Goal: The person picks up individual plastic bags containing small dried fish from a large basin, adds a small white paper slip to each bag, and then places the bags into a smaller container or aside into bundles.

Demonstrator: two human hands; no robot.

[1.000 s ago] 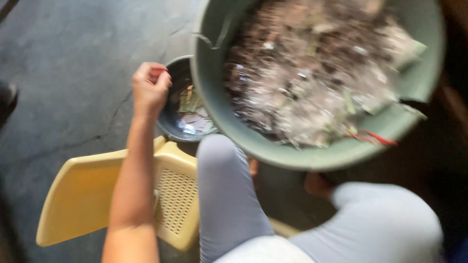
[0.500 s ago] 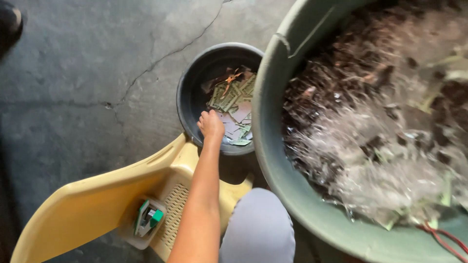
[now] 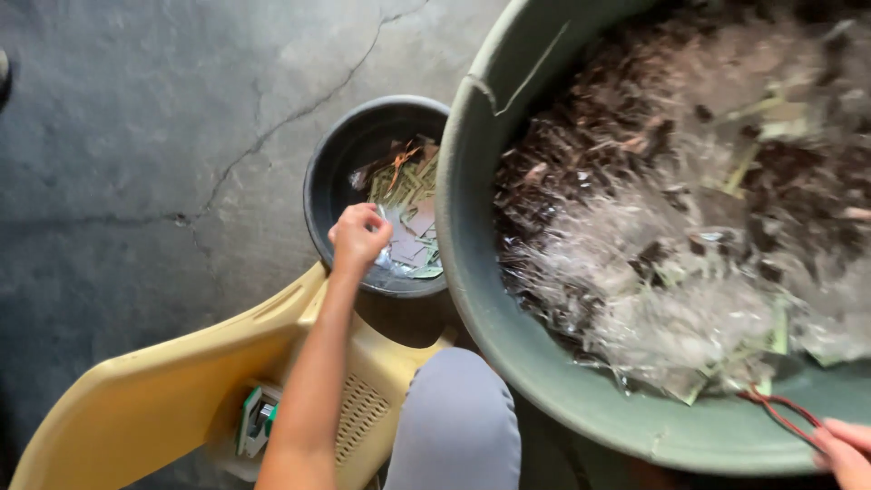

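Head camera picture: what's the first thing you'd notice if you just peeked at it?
The huge green tub fills the right side, heaped with shiny clear plastic scraps and dark bits. Left of it, on the cracked grey floor, stands a small black bucket, with the left hand curled over its near rim. The right hand peeks in at the bottom right corner by the tub's rim.

The right hand [image 3: 846, 451] is cut off by the corner, so its grip is unclear. The green tub [image 3: 508, 299] runs past the edges; its clear scraps are blurred.
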